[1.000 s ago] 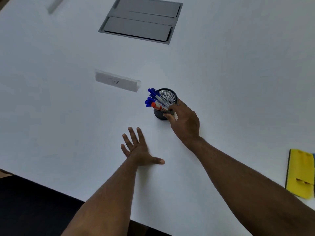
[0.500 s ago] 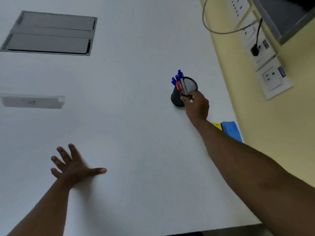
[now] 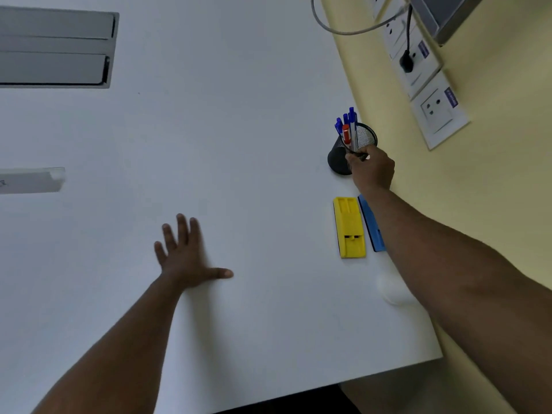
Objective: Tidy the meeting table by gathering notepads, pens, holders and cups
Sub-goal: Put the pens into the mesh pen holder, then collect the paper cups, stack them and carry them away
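The right grip (image 3: 369, 168) pinches the rim of the mesh pen holder (image 3: 343, 158), which stands near the right edge of the surface (image 3: 239, 144), probably to park it there. The left grip (image 3: 186, 258) lies flat and spread, apparently for support. A yellow eraser (image 3: 349, 227) lies just beside.

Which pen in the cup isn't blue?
The red pen, at the front of the pen cup. The other pens have blue caps.
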The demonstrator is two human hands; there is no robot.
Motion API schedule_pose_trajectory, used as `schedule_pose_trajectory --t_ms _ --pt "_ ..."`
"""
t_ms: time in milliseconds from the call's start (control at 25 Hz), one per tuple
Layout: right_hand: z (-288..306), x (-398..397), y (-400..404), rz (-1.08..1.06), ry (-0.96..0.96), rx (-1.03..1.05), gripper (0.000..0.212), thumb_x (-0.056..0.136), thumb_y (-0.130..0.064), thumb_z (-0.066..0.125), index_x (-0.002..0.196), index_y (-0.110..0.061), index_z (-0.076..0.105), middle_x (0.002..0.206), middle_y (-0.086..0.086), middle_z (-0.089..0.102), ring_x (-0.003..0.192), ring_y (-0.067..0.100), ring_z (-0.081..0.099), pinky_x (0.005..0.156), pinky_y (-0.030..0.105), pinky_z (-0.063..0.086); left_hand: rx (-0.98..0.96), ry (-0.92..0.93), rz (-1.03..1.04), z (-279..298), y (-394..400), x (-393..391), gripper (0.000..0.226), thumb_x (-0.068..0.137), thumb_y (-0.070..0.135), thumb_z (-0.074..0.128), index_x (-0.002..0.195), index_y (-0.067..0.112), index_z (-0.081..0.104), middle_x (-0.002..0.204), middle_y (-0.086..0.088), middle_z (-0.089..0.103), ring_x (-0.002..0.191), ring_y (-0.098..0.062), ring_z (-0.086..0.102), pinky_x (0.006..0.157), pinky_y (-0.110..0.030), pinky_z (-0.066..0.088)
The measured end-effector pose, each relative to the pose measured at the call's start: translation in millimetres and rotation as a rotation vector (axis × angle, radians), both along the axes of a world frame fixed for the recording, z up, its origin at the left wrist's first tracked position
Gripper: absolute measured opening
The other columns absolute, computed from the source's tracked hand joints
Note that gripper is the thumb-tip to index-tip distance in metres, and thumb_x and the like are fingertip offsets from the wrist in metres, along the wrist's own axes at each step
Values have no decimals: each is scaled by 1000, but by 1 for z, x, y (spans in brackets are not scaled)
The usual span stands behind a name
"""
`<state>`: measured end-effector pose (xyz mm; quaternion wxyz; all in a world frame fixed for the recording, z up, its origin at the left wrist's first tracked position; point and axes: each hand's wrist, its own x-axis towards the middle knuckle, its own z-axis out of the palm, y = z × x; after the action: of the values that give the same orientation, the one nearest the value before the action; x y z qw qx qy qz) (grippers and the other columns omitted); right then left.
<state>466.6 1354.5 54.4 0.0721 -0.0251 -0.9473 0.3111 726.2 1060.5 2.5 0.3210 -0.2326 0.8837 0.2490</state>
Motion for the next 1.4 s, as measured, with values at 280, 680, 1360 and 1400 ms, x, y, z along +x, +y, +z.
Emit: schedule_pose_trajectory --t_ms 280,680,1360,1400 --pt "-3 -11 13 -61 -66 -16 31 84 -27 71 104 -5 68 111 12 70 101 26 65 77 26 51 55 -57 -30 5 37 -24 166 27 92 66 139 30 -40 141 -1 -55 132 -33 -47 110 -60 -17" --pt "-2 -10 13 -91 -208 128 57 81 -29 72 130 -12 48 126 13 60 112 31 60 83 38 52 58 -65 -33 8 36 -24 166 27 91 66 138 31 -42 140 0 -57 131 -32 -48 109 -60 -19" --pt "-40 213 -20 358 56 363 53 82 -29 65 130 -11 51 142 11 47 130 25 46 108 41 38 -59 102 -132 -13 38 -1 134 49 97 46 148 38 -22 155 -1 -37 143 -30 -31 115 -55 -9" --pt "-38 216 -12 288 61 407 53 81 -30 66 129 -12 51 139 10 49 129 25 46 110 44 35 -80 116 -152 -15 38 4 127 54 97 41 149 38 -20 156 0 -36 144 -29 -30 116 -54 -9"
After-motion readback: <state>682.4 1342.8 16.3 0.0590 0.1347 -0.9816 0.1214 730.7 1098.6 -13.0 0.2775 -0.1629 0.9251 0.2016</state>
